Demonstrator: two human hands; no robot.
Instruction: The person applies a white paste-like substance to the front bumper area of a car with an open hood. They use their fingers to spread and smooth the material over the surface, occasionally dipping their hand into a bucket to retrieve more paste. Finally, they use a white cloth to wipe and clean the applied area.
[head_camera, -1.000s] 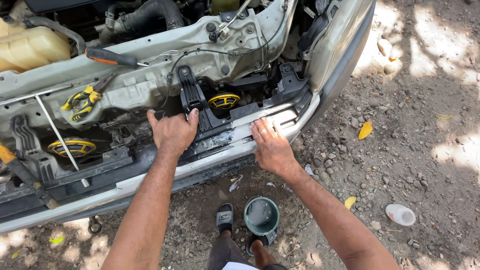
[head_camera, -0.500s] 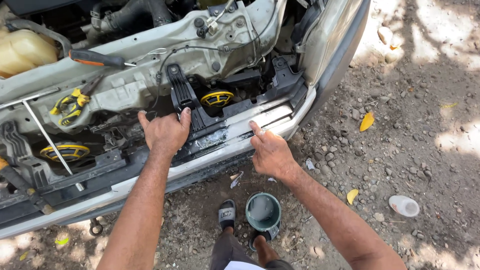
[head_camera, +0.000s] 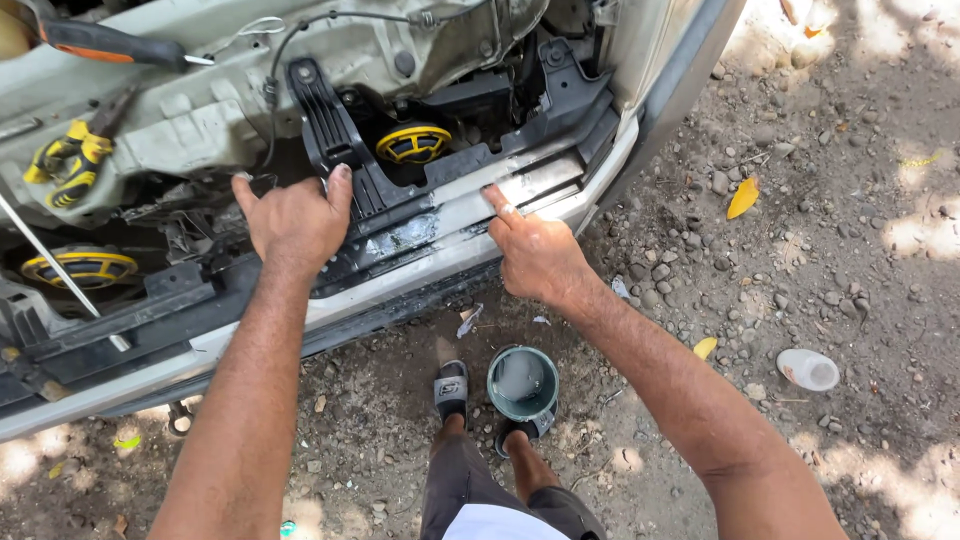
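Note:
I look down at the stripped front of a car with its bumper cover off. My left hand (head_camera: 292, 222) lies flat, fingers spread, on the black plastic frame beside an upright black bracket (head_camera: 330, 125). My right hand (head_camera: 535, 255) rests on the wet silver bumper beam (head_camera: 440, 245), forefinger stretched out along it, holding nothing. A round yellow horn (head_camera: 413, 143) sits just behind the beam between my hands.
A second yellow horn (head_camera: 80, 268) is at the left. Yellow-handled pliers (head_camera: 62, 165) and an orange-handled screwdriver (head_camera: 110, 45) lie on the upper panel. A teal tin (head_camera: 523, 383) stands on the gravel by my sandalled feet (head_camera: 452, 385). A white lid (head_camera: 807, 369) lies at the right.
The view has moved closer and shifted left. My left hand slid slightly left off the bracket's base. My right hand has stayed on the beam, its forefinger now stretched out.

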